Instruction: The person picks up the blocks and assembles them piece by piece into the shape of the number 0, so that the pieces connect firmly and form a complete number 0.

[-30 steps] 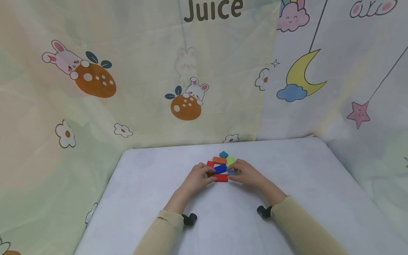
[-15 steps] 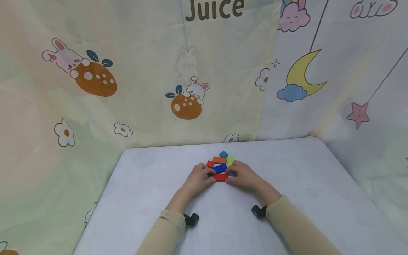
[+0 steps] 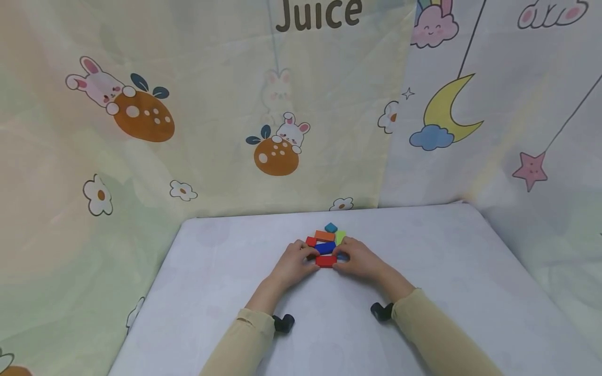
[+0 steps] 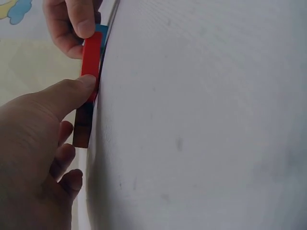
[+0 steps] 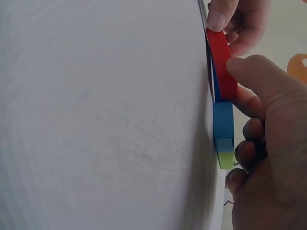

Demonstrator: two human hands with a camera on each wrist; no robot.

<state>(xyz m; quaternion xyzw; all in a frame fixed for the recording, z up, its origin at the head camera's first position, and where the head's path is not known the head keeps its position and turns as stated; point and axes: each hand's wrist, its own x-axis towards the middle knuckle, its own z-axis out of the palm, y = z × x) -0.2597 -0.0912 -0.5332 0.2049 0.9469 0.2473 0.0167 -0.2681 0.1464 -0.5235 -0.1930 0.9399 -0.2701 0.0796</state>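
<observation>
Head: right hand (image 3: 359,258) overlaps light-blue block (image 5: 223,119); right wrist: plain.

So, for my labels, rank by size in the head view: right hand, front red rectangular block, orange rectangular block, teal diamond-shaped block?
1. Right hand
2. Front red block, orange block: unranked, too alike; red is nearer
3. Teal block
</observation>
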